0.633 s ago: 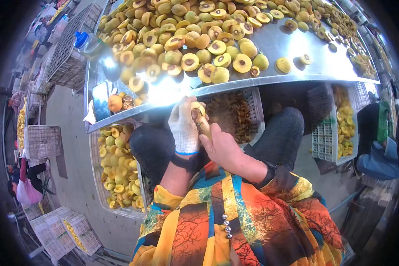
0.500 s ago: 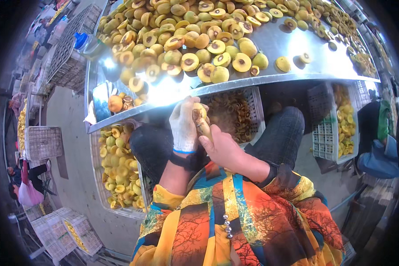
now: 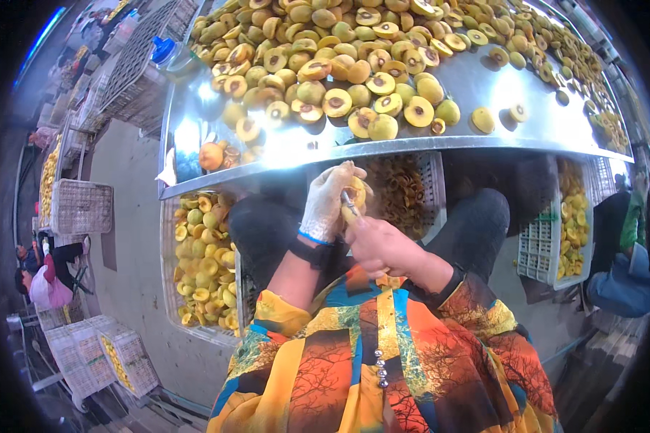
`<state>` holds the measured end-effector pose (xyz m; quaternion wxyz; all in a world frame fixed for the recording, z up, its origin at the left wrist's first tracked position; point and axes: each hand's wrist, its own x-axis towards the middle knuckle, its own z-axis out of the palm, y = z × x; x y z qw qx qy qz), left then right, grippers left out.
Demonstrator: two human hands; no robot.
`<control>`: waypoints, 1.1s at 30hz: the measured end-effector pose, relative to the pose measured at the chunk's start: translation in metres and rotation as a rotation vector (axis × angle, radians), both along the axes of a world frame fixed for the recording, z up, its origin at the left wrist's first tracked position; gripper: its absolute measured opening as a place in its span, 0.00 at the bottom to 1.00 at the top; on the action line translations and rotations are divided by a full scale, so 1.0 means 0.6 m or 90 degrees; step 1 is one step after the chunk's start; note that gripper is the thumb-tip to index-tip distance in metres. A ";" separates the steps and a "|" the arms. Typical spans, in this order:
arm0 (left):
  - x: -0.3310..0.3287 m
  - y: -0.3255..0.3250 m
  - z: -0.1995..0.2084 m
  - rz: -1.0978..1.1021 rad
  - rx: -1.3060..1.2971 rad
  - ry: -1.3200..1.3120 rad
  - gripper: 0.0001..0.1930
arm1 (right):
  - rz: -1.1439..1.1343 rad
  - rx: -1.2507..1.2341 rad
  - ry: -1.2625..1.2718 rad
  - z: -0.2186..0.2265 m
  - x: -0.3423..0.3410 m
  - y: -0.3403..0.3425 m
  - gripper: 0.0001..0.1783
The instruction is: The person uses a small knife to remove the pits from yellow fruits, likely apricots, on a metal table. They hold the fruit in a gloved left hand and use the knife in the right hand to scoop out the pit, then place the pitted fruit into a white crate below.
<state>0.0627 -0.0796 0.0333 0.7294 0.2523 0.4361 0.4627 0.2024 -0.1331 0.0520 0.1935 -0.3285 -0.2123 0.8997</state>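
My left hand (image 3: 326,202), in a white glove, grips a yellow peach half (image 3: 361,189) just below the front edge of the metal table (image 3: 440,143). Bare, my right hand (image 3: 386,247) is closed around a small pitting tool (image 3: 349,202). Its metal end rests against the cut face of the peach; the fingers hide most of the handle. Halved peaches (image 3: 337,102), many with brown stones in them, lie heaped on the table beyond my hands.
Under the table, a crate (image 3: 432,189) holds brown stones and scraps. Crates of yellow halves stand left (image 3: 170,267) and right (image 3: 554,252) of my knees. A blue-capped bottle (image 3: 164,50) is at the table's left end. Other people sit at far left and right.
The whole view has shifted, so the scene sits further right. My right hand has turned and the tool's metal end now shows at the peach half, which my left hand still holds.
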 end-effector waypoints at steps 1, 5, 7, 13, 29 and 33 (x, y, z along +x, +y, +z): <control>0.001 0.000 -0.001 -0.009 0.004 -0.007 0.18 | 0.010 -0.068 0.072 -0.011 0.006 0.006 0.21; 0.013 0.010 0.026 0.087 -0.028 -0.048 0.19 | 0.021 -0.116 0.305 -0.052 0.015 0.017 0.27; -0.003 -0.011 0.075 0.240 -0.087 0.016 0.21 | 0.017 -0.040 0.417 -0.067 0.022 0.024 0.27; -0.322 -0.086 0.049 0.313 0.095 0.757 0.20 | 0.316 0.565 -0.595 -0.151 0.059 0.041 0.20; -0.220 0.265 -0.023 -0.213 0.171 1.252 0.24 | -0.036 0.674 -0.534 -0.071 0.027 0.036 0.21; -0.190 0.165 0.033 -0.043 0.407 1.117 0.29 | -0.231 0.689 -0.465 -0.085 0.011 0.059 0.25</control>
